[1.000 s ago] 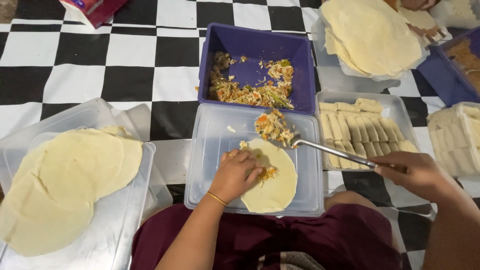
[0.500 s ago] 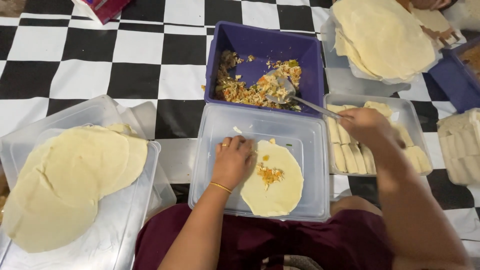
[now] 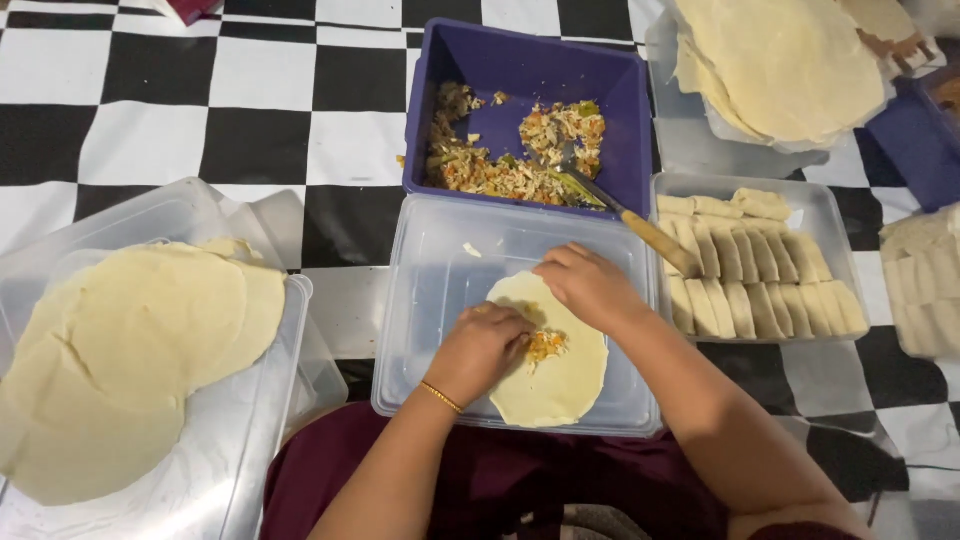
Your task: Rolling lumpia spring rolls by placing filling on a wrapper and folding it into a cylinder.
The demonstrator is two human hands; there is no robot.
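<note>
A round pale wrapper [image 3: 550, 365] lies flat in the clear lid [image 3: 420, 300] just in front of the person, slightly oval, its long axis running from 12 to 6 o'clock. A small heap of orange-and-yellow filling [image 3: 545, 345] sits a little above its centre. The left hand [image 3: 480, 345] rests at the wrapper's 9 o'clock edge, fingers curled and pressing on the dough beside the filling. The right hand [image 3: 590, 285] covers the 12 o'clock edge, fingers bent over the rim; whether it pinches the dough or only rests there is hard to tell.

At 12 o'clock from the lid stands a purple tub [image 3: 620, 110] of chopped filling, with a wooden-handled spoon [image 3: 640, 230] (lying unheld) pointing toward 4 o'clock. At 3 o'clock a clear tray [image 3: 830, 215] holds rows of finished rolls [image 3: 760, 280]. At 9 o'clock, a stack of wrappers [image 3: 140, 350] lies on the checkered surface [image 3: 150, 100].
</note>
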